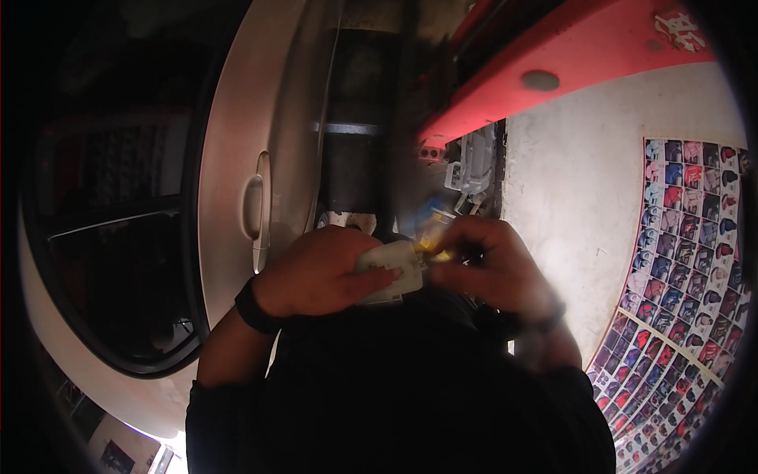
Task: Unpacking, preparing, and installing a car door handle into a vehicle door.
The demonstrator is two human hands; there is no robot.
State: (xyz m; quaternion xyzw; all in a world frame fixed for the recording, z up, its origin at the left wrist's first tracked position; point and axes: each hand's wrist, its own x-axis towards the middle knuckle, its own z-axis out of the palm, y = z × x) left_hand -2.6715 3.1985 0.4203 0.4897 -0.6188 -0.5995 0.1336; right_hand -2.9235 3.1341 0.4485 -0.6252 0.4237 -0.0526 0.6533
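Note:
My left hand (312,272) is closed round a pale, rounded flat plastic piece (401,262), with the thumb lying across its face. My right hand (501,257) is at the right end of that piece, its thumb and bent fingers pinched close to a small yellow piece (429,246). What exactly the right fingertips grip is blurred and partly hidden. Both hands are together in front of my dark shirt (395,379).
To the left stands a beige car with a door handle (254,207) and a dark window (126,292). A red beam (545,75) crosses the upper right. Beyond my hands lie grey plastic parts (476,166). A picture-covered poster (683,237) hangs on the pale wall (560,166).

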